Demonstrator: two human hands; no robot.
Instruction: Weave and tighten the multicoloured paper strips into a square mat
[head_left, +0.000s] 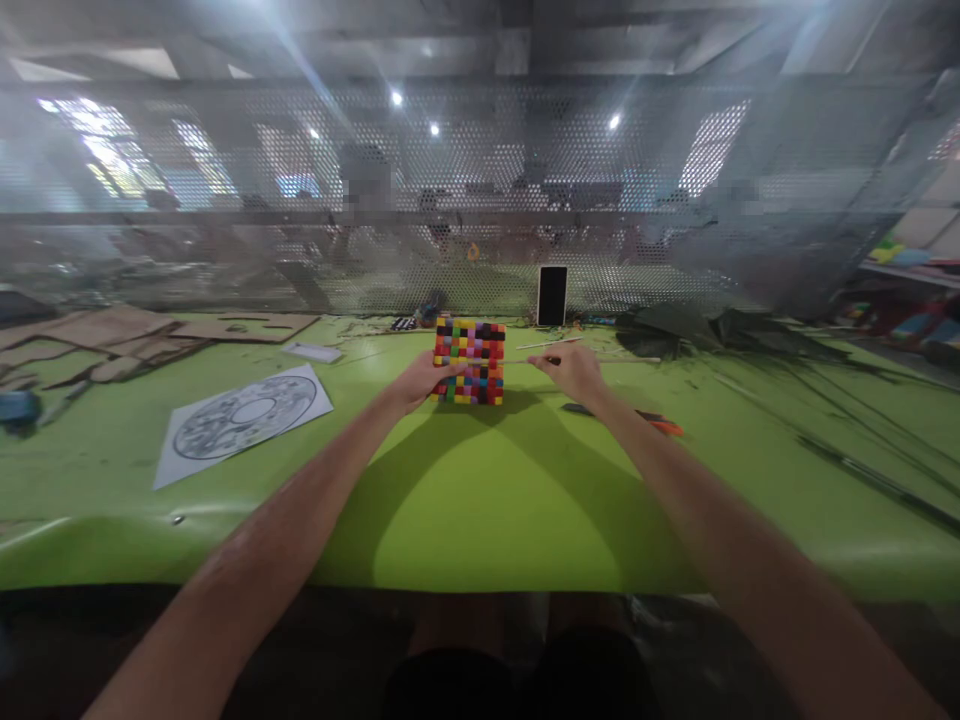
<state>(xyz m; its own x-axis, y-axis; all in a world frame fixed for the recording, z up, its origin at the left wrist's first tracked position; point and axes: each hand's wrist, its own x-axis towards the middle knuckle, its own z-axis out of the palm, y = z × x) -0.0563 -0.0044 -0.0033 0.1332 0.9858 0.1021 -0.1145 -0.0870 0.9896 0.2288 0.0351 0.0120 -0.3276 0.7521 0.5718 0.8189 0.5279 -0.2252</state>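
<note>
Left fingers (450, 371) pinch the coloured block panel (480, 350) by its left side, upright over the bench (487, 500), right fingers (537, 361) pinch a small dark piece (553, 360), and that one-sided hold could let the panel tilt!

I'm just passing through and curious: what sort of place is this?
Probably a craft workshop or classroom: cut brown sheets and a paper with a round design lie on the green table, and the left hand holds a multicoloured panel.
</note>
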